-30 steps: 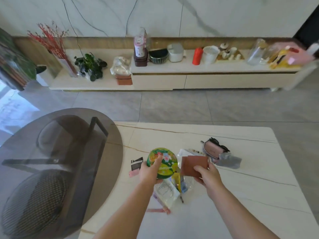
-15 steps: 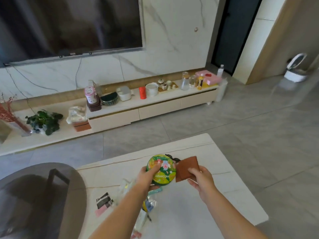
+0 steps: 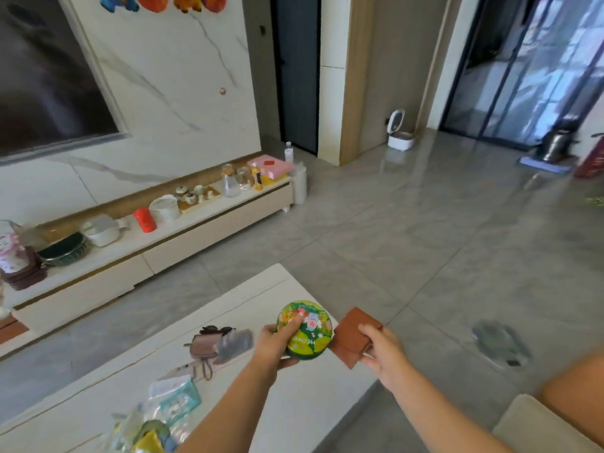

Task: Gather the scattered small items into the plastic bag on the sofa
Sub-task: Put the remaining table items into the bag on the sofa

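My left hand (image 3: 276,344) grips a round green tin (image 3: 305,330) with a flowered lid, thumb on top, held above the right end of the white marble table (image 3: 248,299). Just to its right, my right hand (image 3: 380,349) pinches a flat brown leather wallet (image 3: 351,335) over the floor past the table's edge. On the table lie a pink pouch with a grey cloth (image 3: 222,343), a teal packet (image 3: 179,402) and several blurred wrappers (image 3: 147,436). The plastic bag is not in view; only a beige sofa corner (image 3: 549,426) shows at the lower right.
A low TV cabinet (image 3: 183,237) along the marble wall carries bowls, a red cup, jars and a pink box. Grey tiled floor (image 3: 425,240) spreads to the right toward dark doors. A white device (image 3: 400,135) and a floor cleaner (image 3: 552,152) stand far off.
The view has swung to the right and up; the table has slid to the lower left. Both hands keep the tin and wallet and have moved right, past the table's edge.
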